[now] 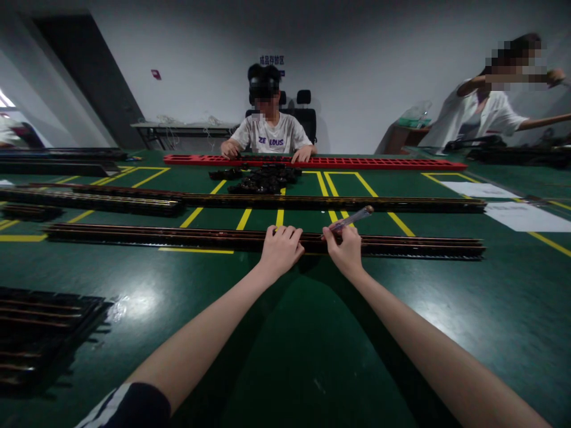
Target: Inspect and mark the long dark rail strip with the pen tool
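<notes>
the right hand (347, 246) has its fingers closed round a clear-handled tool (354, 220), its low end slanting left toward the long dark rail (423, 245), which lies crosswise on the bench (267, 351). the left hand (281, 246) lies over the rail, fingers bent; whether they grip or only rest cannot be told. best to brace the rail firmly there and guide the tool lightly, so a slip misses the left fingers

The left hand (280, 249) hides part of the near strip (423, 246). Whether the tool (359, 218) in the right hand (348, 246) touches it is too small to tell. The left edge cuts the stack (35, 339); the paper's (526, 217) print is illegible.
</notes>
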### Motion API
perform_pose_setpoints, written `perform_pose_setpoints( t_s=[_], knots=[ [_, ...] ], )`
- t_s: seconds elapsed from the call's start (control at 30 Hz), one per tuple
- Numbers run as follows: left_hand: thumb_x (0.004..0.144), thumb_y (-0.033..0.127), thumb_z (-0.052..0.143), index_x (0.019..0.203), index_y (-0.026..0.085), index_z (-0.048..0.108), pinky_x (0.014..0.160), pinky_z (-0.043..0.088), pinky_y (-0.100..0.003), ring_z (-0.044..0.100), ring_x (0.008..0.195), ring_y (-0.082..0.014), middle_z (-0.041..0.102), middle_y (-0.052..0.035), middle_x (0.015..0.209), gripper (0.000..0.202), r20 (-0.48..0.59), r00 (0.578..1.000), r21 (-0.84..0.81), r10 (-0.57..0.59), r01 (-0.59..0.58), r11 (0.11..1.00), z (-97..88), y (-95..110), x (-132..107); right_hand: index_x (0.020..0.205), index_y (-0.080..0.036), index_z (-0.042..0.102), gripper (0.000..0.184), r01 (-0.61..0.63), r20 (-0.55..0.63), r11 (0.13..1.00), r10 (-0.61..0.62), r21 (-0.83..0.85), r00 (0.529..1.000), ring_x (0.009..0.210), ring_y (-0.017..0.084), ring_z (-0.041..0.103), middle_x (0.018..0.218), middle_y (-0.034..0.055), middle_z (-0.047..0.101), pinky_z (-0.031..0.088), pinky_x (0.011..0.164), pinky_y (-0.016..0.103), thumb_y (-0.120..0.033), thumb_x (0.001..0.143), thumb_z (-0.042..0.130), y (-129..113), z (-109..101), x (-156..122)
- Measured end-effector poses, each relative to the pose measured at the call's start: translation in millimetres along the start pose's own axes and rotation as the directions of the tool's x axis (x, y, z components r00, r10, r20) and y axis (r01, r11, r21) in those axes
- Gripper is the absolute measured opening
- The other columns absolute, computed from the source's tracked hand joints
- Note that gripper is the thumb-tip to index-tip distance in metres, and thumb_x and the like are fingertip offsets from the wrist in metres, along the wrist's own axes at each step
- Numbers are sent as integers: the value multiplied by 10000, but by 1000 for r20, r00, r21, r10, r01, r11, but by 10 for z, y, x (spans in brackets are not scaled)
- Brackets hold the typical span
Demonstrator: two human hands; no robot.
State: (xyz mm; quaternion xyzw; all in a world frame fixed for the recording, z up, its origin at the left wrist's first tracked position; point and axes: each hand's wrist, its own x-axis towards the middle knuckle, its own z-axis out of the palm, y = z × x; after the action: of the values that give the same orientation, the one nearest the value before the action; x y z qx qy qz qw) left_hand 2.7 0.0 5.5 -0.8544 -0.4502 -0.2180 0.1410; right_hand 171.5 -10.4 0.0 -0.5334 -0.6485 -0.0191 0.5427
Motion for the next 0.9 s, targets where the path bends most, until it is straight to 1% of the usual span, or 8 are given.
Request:
perform_pose_setpoints(
  t_s=[0.27,0.43,0.67,0.9],
  knots=[
    [884,183,401,1164,148,591,970,371,-453,580,1064,-237,657,-98,1149,340,-2,1000,-14,3,-3,1000,-9,6,-5,712,-226,523,194,-24,45,999,23,24,999,651,234,577,646,33,647,416,756,439,-371,842,520,1,-2,4],
    [890,168,380,1187,150,576,967,382,-421,580,1088,-216,651,-87,1178,356,30,999,-65,15,-13,998,-4,-30,-1,706,-229,524,217,-43,29,999,42,29,999,639,241,575,635,37,647,418,724,436,-394,848,516,-26,-6,7],
    [895,168,365,1193,158,566,944,399,-391,583,1090,-206,645,-85,1193,359,57,998,-91,27,-22,996,-20,-57,-1,687,-239,494,229,-64,-28,998,64,5,998,622,236,569,623,37,647,415,741,437,-388,860,486,-30,-17,8],
    [896,181,382,1191,140,560,909,400,-380,578,1075,-207,649,-84,1175,346,35,998,-77,56,-53,996,9,-78,-5,720,-238,495,149,-29,38,999,29,19,999,637,243,577,598,26,635,415,739,427,-336,830,512,-18,-5,14]
  ],
)
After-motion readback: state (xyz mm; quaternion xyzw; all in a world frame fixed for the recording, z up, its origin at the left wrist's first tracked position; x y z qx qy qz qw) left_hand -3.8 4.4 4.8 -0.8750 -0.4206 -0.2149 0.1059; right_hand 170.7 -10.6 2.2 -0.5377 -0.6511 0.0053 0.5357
